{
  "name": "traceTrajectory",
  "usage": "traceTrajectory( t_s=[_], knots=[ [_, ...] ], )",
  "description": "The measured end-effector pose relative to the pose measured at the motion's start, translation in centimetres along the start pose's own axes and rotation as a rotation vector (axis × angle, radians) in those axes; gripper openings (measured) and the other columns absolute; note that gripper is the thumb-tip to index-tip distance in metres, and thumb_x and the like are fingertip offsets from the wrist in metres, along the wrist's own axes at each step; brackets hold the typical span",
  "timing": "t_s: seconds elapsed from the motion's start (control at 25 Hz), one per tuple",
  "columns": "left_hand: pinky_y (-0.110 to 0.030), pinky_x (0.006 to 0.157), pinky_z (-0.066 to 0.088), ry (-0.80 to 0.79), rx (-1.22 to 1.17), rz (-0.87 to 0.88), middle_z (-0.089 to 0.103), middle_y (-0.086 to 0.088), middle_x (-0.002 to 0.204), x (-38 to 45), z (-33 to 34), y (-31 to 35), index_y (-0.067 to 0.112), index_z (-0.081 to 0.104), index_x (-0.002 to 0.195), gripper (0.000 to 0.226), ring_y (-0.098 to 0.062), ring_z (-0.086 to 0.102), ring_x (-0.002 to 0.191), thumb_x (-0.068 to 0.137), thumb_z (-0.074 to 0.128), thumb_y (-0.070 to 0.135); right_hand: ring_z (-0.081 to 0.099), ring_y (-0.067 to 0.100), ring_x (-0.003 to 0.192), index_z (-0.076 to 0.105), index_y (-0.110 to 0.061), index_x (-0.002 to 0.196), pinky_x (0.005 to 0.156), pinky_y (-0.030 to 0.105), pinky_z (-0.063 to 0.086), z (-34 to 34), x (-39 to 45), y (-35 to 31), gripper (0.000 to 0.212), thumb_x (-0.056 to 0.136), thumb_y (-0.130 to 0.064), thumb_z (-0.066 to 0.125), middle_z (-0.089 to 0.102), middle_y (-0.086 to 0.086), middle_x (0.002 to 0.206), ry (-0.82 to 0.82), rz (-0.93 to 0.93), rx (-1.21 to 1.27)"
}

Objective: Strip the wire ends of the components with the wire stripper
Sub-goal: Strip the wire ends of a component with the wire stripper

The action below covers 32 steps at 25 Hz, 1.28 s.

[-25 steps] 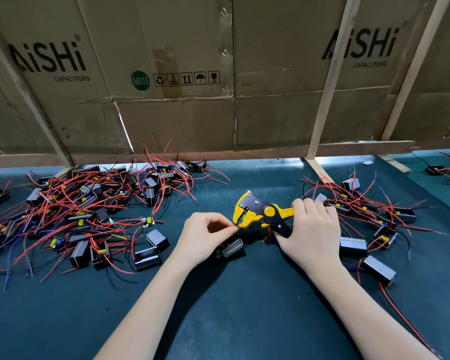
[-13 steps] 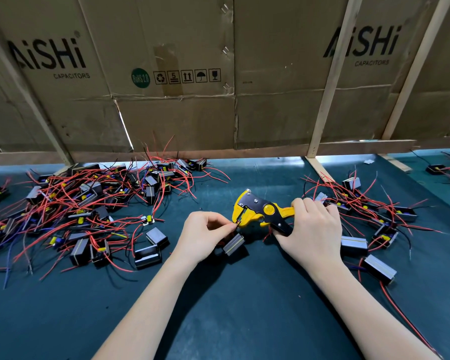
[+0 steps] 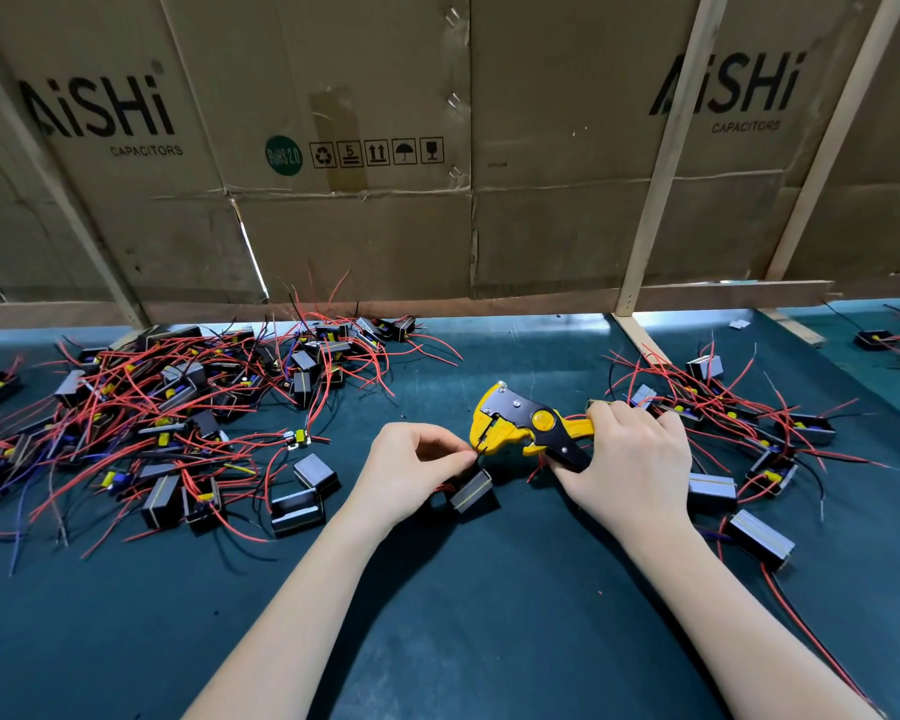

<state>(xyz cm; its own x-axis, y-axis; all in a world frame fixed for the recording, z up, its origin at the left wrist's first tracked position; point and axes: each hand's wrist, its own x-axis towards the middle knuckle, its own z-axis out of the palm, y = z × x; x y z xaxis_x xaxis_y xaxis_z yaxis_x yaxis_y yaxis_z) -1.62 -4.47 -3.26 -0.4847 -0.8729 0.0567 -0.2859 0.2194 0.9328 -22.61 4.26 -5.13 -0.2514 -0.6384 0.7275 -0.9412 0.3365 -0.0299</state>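
I am looking down on a dark green counter (image 3: 489,615) backed by a wall of cardboard boxes (image 3: 365,148) braced with wooden slats. A big heap of components (image 3: 167,423) with red wires lies well to my left, a smaller scatter (image 3: 739,423) lies to my right beyond the right hand, and I take the left heap for the work not yet done, though I cannot confirm that from here.

Between the two, near the middle, my right hand (image 3: 630,459) is wrapped round the handles of the yellow-and-black wire stripper (image 3: 526,423). The tool's long axis runs roughly left to right, head pointing left toward my other hand, handles hidden in my palm. My left hand (image 3: 411,475) pinches something thin at thumb and forefinger, right at the stripper's mouth; I judge it is the wire end, but it is too fine to make out. The component (image 3: 471,492) in hand, a small dark block with a pale top edge, sits on the counter just under and right of the left fingertips, directly below the tool's head.

So the wire end lies between my hands, touching or nearly touching the tool's mouth, the left hand nearer. The next move seems to hinge on that end sitting squarely in the mouth before I squeeze.
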Motion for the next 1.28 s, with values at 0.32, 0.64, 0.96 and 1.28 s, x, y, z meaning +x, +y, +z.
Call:
traceTrajectory(
  t_s=[0.32, 0.64, 0.96, 1.28],
  knots=[
    [-0.029, 0.067, 0.052, -0.002, 0.015, -0.009, 0.069, 0.0, 0.065, 0.1, 0.1, 0.2, 0.012, 0.076, 0.074, 0.01, -0.014, 0.061, 0.062, 0.083, 0.073, 0.009, 0.058, 0.03, 0.06, 0.056, -0.009, 0.068, 0.066, 0.037, 0.039, -0.2, 0.2, 0.0, 0.05, 0.057, -0.049, 0.084, 0.059, 0.006, 0.064, 0.025, -0.024, 0.021],
    [-0.024, 0.06, 0.05, 0.016, -0.015, -0.031, 0.071, -0.001, 0.065, -0.1, -0.3, 0.2, 0.014, 0.077, 0.074, 0.009, -0.012, 0.061, 0.061, 0.083, 0.075, 0.011, 0.057, 0.03, 0.052, 0.051, -0.011, 0.059, 0.061, 0.035, 0.038, -0.4, 0.3, -0.3, 0.052, 0.056, -0.048, 0.087, 0.056, 0.006, 0.055, -0.062, -0.019, 0.059],
    [-0.017, 0.055, 0.046, -0.045, -0.028, -0.012, 0.067, 0.003, 0.06, -0.3, -0.6, 0.8, 0.011, 0.075, 0.074, 0.011, -0.006, 0.059, 0.055, 0.085, 0.074, 0.009, 0.063, 0.032, 0.06, 0.061, -0.016, 0.059, 0.054, 0.026, 0.027, -1.0, 0.2, -0.6, 0.046, 0.065, -0.057, 0.08, 0.062, 0.004, 0.056, -0.157, 0.085, 0.036],
    [-0.008, 0.059, 0.04, -0.168, 0.054, -0.071, 0.061, 0.005, 0.069, -0.1, -0.7, 1.0, 0.011, 0.065, 0.081, 0.011, -0.003, 0.054, 0.06, 0.088, 0.061, 0.003, 0.064, 0.033, 0.077, 0.064, -0.009, 0.084, 0.073, 0.04, 0.036, -0.5, 0.4, 1.2, 0.055, 0.063, -0.057, 0.081, 0.066, 0.008, 0.078, -0.092, 0.167, 0.035]
  ],
)
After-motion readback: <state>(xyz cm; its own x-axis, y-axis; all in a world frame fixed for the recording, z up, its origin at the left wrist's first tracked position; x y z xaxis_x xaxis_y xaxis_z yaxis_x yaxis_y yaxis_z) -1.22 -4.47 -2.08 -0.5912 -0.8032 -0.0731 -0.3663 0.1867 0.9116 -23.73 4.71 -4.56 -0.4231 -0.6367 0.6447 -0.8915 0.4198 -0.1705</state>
